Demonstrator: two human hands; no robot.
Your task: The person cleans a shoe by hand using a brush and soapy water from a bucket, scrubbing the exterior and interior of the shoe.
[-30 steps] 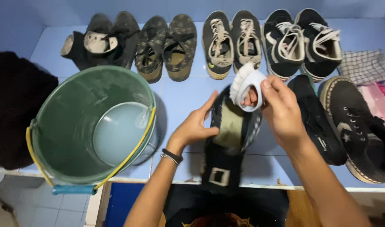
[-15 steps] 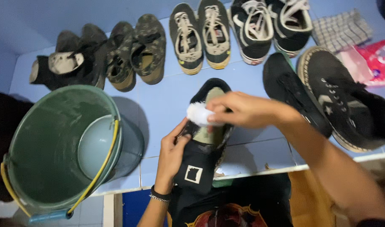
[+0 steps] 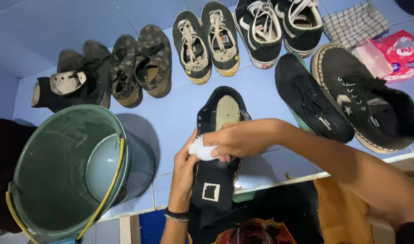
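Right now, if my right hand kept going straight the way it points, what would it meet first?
Your right hand points leftward over the black shoe. Past the white wad it holds, it would probably meet your left hand, then the green bucket; depth is unclear.

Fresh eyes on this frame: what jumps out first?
Centre: the right hand presses a white wad onto a black shoe lying on the blue ledge, while the left hand steadies the shoe from its side. At lower left stands a large green bucket with a yellow handle. Rows of shoes line the back.
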